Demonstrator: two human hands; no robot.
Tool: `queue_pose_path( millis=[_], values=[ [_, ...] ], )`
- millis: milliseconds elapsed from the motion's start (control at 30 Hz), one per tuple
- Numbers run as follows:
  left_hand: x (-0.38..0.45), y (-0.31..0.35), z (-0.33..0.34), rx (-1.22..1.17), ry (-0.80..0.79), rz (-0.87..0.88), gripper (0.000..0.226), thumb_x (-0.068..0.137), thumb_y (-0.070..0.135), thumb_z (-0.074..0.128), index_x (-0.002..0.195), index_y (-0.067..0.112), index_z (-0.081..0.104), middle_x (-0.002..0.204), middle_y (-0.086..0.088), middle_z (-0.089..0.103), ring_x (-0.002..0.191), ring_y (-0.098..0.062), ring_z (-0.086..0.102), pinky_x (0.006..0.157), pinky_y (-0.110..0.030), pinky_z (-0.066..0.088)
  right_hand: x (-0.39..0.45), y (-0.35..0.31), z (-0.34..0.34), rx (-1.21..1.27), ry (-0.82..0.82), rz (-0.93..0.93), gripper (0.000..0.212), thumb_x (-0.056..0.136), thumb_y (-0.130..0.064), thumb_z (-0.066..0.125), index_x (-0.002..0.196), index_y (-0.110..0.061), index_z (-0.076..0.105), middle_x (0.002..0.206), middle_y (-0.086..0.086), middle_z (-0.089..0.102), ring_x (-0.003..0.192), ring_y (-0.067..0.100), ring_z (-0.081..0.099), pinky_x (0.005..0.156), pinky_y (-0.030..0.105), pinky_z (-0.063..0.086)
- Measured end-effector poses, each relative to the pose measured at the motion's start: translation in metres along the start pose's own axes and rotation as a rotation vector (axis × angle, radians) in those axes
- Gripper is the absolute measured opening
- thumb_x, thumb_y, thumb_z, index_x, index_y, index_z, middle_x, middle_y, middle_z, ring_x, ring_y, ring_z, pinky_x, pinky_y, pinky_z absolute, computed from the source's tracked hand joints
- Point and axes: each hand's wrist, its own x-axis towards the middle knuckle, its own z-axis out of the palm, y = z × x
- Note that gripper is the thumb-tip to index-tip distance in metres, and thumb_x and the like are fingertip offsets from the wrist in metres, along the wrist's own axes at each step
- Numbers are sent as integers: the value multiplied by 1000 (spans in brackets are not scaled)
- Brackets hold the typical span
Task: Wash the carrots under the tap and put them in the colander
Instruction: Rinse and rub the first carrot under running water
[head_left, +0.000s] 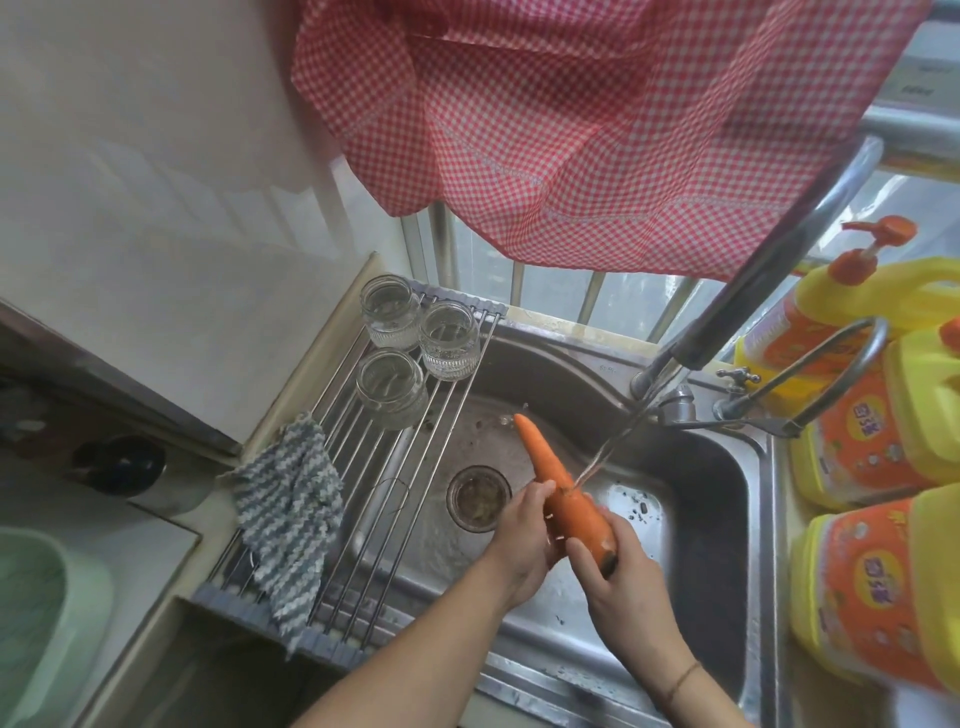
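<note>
Both hands hold one carrot (563, 488) over the steel sink (701, 467): the left hand (524, 535) curls its fingers round the middle, and the right hand (618, 566) grips the thick end just beside it. Water from the tap (691, 353) strikes the carrot just beyond the left hand's fingertips, its pointed tip angled away from both hands.

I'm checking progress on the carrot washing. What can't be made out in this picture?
- Colander: none identifiable in the head view; the green container is cut by the left edge.
- Other carrots: only one carrot shows.
- Carrot's underside: hidden by the left hand and right hand.
- Tap handle: partly behind the checked cloth.
</note>
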Motion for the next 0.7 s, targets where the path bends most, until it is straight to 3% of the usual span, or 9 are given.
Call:
queue_pose_path(
  millis=[200,400,700],
  values=[
    [0,0,-2,-49,-97,12,26,94,3,41,116,2,54,98,-14,65,90,-23,65,78,-35,56,-1,-2,-3,-20,-12,-35,41,90,-26,64,124,-40,46,63,-4,62,52,4,56,49,15,40],
    [0,1,5,50,-35,34,19,96,3,37,97,8,55,76,-4,66,69,-14,65,63,-28,53,-2,1,-1,-31,-2,-12,38,89,-29,65,123,-33,49,71,-5,66,62,3,60,54,15,44],
    [3,-5,12,264,101,124,28,106,13,32,87,9,53,56,9,65,55,-3,63,60,-22,52,-2,-1,5,-77,34,-11,38,87,-37,65,121,-39,48,68,-6,64,58,7,58,54,23,45]
  ],
)
